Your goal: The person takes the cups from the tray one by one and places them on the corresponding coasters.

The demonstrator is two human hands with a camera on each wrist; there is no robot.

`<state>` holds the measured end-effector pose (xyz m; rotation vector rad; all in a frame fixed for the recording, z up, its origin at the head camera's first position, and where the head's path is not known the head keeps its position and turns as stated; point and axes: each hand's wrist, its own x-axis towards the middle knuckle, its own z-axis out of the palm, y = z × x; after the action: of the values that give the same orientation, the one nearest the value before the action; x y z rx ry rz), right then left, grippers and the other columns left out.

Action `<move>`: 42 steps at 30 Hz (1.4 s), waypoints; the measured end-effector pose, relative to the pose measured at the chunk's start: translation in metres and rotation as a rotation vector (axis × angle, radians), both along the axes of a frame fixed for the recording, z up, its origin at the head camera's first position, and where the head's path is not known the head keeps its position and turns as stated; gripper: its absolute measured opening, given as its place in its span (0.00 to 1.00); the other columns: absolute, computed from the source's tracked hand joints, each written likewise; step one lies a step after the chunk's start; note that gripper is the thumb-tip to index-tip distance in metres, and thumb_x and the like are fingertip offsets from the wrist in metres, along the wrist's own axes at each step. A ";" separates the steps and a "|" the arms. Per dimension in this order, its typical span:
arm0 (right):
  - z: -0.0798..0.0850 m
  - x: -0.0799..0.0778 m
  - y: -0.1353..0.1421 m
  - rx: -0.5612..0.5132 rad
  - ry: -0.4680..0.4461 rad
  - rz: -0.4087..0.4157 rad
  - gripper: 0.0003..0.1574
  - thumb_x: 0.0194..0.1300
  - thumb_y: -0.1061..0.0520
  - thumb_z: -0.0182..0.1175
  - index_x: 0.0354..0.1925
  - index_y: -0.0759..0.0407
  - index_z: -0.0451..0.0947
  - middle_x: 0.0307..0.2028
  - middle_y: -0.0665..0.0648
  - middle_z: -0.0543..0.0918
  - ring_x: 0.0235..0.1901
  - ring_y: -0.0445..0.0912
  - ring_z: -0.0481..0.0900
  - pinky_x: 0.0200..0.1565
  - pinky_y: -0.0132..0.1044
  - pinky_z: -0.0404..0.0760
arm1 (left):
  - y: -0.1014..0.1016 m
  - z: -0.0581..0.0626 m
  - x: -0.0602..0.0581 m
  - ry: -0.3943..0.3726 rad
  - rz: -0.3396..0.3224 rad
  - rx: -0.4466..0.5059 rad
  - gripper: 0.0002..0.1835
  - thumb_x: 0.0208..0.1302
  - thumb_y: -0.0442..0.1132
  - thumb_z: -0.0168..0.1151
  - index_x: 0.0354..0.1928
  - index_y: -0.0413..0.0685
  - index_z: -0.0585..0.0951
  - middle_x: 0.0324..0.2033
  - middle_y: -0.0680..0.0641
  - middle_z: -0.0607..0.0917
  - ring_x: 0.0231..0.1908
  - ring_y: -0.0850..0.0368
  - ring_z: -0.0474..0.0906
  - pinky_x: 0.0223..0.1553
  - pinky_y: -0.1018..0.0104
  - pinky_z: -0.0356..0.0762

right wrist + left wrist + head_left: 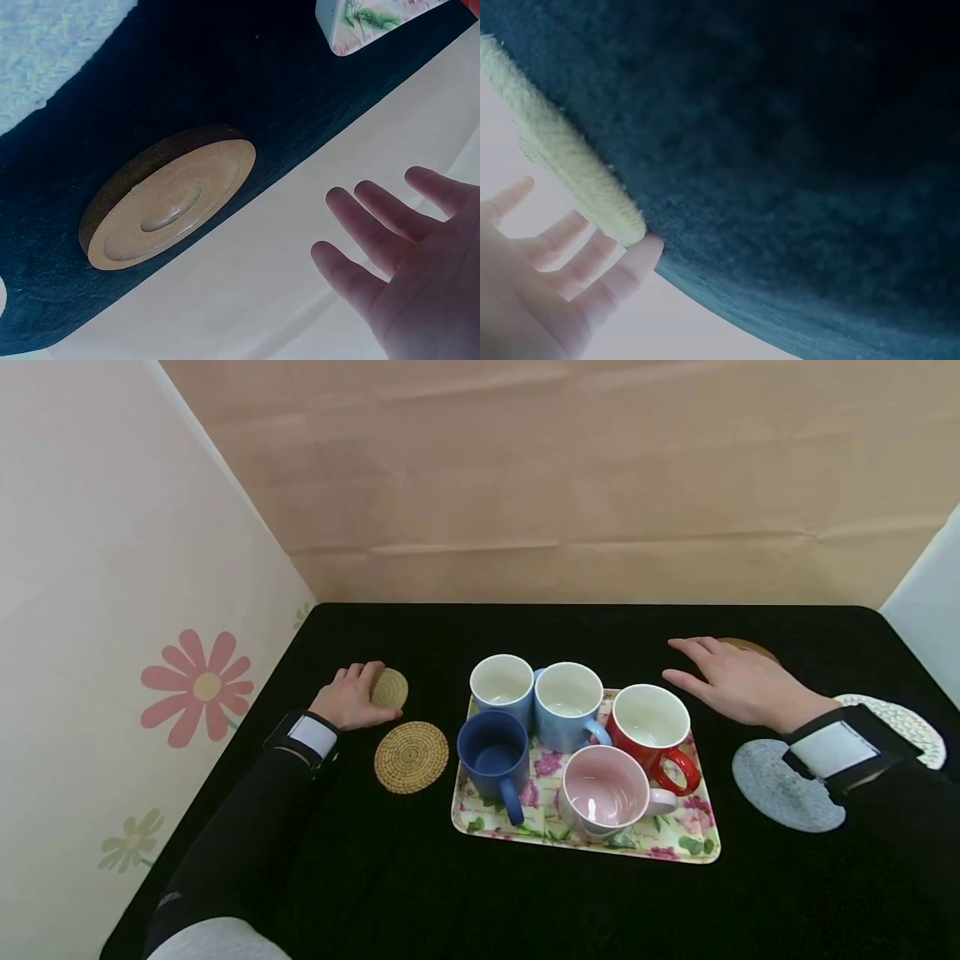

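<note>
My left hand (352,700) is at a small round woven coaster (392,690) on the left of the black-covered table. In the left wrist view its fingers are spread and fairly straight, with one fingertip right at the rim of that pale coaster (570,150). Just nearer lies a bigger round woven mat (411,757). My right hand (750,685) hovers palm down on the other side, fingers extended and holding nothing. Partly hidden behind it is a round wooden coaster (746,647), whose ringed hollow shows in the right wrist view.
Between the hands a floral tray (645,852) bears two light blue mugs (502,683), a dark blue mug (492,756), a red mug (649,718) and a pink mug (603,789). Near the right wrist lie a grey felt mat (783,789) and a pale woven mat (911,727).
</note>
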<state>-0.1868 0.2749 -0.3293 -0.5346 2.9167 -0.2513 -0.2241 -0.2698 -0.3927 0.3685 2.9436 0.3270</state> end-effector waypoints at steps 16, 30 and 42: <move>0.005 0.000 -0.004 0.024 0.017 0.012 0.46 0.72 0.33 0.44 0.69 0.68 0.58 0.63 0.78 0.63 0.59 0.72 0.66 0.52 0.68 0.68 | 0.012 0.000 -0.023 -0.012 0.039 -0.035 0.50 0.51 0.66 0.63 0.71 0.48 0.58 0.60 0.33 0.67 0.54 0.36 0.65 0.44 0.40 0.73; 0.025 -0.008 -0.040 0.104 0.095 0.126 0.45 0.70 0.34 0.50 0.68 0.66 0.62 0.62 0.74 0.68 0.59 0.69 0.68 0.55 0.64 0.68 | 0.023 0.002 -0.045 -0.018 0.060 -0.039 0.50 0.52 0.66 0.63 0.71 0.46 0.58 0.59 0.32 0.67 0.54 0.35 0.65 0.45 0.40 0.72; 0.029 -0.006 -0.054 0.078 0.089 0.141 0.42 0.70 0.37 0.51 0.68 0.64 0.63 0.63 0.72 0.69 0.59 0.67 0.69 0.57 0.63 0.67 | 0.032 0.004 -0.061 -0.015 0.102 -0.047 0.50 0.53 0.66 0.62 0.70 0.45 0.58 0.59 0.30 0.66 0.55 0.33 0.64 0.49 0.39 0.70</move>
<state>-0.1932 0.2210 -0.3004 -0.7526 2.9412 -0.0967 -0.2847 -0.2379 -0.3892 0.2091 2.9556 0.2711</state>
